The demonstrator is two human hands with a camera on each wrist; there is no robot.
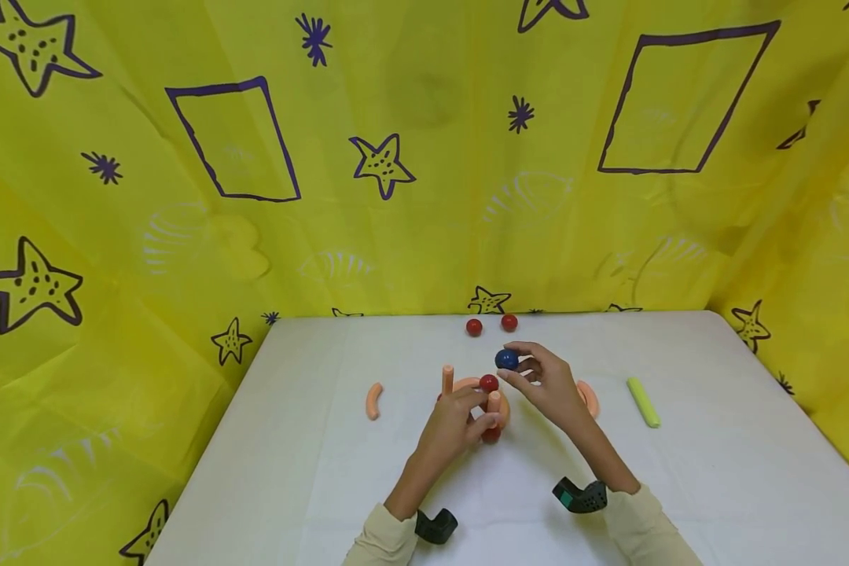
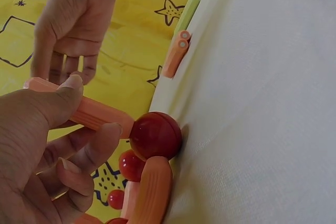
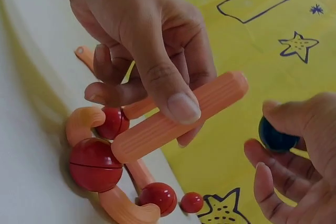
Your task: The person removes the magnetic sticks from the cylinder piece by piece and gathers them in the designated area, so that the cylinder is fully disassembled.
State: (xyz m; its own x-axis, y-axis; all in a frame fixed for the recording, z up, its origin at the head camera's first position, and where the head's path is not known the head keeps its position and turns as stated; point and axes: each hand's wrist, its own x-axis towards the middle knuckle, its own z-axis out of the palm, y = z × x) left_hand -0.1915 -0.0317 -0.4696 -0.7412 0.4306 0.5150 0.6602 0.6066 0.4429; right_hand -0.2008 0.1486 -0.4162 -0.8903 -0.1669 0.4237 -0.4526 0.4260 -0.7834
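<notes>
My left hand (image 1: 453, 423) pinches an upright orange stick (image 3: 181, 116) between thumb and fingers. The stick's lower end meets a red ball (image 3: 95, 164) resting on the table. Curved orange pieces (image 2: 152, 190) and more red balls (image 3: 157, 199) join it in a ring-like structure, partly hidden behind the left hand in the head view. A second orange stick (image 1: 448, 380) stands upright on the far left side of this structure. Just beyond the pinched stick, my right hand (image 1: 546, 385) holds a dark blue ball (image 1: 506, 360) at its fingertips, raised above the table.
Two loose red balls (image 1: 474, 327) lie near the table's back edge. A curved orange piece (image 1: 373, 401) is at left. To the right are curved orange pieces (image 1: 589, 399) and a light green stick (image 1: 642, 402). A yellow patterned curtain (image 1: 424, 236) surrounds the white table (image 1: 311, 479).
</notes>
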